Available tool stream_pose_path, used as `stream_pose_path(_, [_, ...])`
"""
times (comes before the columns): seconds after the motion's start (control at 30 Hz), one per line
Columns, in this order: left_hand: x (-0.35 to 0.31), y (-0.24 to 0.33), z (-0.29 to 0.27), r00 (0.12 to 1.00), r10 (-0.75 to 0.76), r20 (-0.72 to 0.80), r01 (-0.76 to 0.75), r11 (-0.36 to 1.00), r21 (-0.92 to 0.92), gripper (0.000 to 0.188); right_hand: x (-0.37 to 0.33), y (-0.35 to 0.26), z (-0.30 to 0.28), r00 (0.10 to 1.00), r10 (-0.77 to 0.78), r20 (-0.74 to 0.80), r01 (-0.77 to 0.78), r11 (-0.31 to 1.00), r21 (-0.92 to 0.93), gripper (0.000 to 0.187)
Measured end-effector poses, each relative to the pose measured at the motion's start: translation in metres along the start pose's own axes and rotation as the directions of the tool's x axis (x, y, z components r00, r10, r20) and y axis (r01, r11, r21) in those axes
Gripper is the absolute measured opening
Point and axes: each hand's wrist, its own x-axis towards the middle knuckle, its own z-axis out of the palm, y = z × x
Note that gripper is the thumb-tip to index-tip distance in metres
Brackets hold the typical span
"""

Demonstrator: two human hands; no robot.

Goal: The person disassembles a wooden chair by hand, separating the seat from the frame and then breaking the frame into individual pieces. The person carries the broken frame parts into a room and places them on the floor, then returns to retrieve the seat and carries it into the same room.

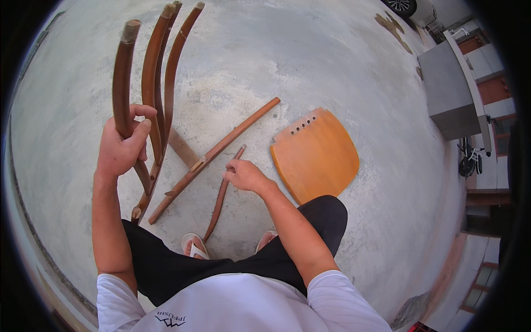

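My left hand [124, 143] is closed around a curved brown wooden slat [122, 83] with a pale worn tip. Several similar curved slats [149, 72] rise beside it from a brown rail [142, 209]; whether the held slat sits in that rail, I cannot tell. Between finger and thumb, my right hand [246, 175] grips a slimmer curved wooden stick [219, 206], its lower end near my left foot. A long wooden bar [238, 130] lies between my hands, with a flat wooden crosspiece [182, 148] meeting it. Right of them rests an orange-brown chair seat [321, 157] with a row of holes along one edge.
Rough grey concrete [354, 61] spreads all around. My sandalled foot [194, 244] is just below the wood pieces. Far right stand a grey box-like counter [456, 88] and a bicycle [469, 159]; a car wheel [401, 5] shows at the top right.
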Motion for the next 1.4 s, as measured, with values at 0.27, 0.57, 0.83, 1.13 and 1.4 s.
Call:
stream_pose_path(0.27, [0.012,0.034,0.024,0.93,0.3,-0.214,-0.359,0.868,-0.344,0.029,-0.025,-0.052,-0.149,0.688,0.051,-0.724,0.455,0.747,0.485,0.069])
stream_pose_path(0.57, [0.015,-0.021,0.089,0.955,0.287,0.07,-0.203,0.81,-0.55,0.022,-0.04,-0.015,-0.176,0.74,-0.261,-0.62,0.645,0.536,0.545,0.096])
stream_pose_path(0.83, [-0.015,-0.033,0.11,0.972,0.205,0.115,-0.132,0.882,-0.452,0.021,-0.023,-0.062,-0.119,0.892,-0.307,-0.331,0.452,0.613,0.649,0.044])
stream_pose_path(1.13, [-0.027,-0.027,0.133,0.977,0.212,-0.023,-0.201,0.881,-0.429,0.047,-0.032,-0.089,-0.075,0.752,-0.133,-0.645,0.553,0.661,0.508,0.026])
stream_pose_path(1.4, [-0.045,-0.035,0.082,0.988,0.157,-0.008,-0.148,0.907,-0.394,0.039,-0.045,-0.042,-0.155,0.786,0.093,-0.612,0.404,0.672,0.621,0.035])
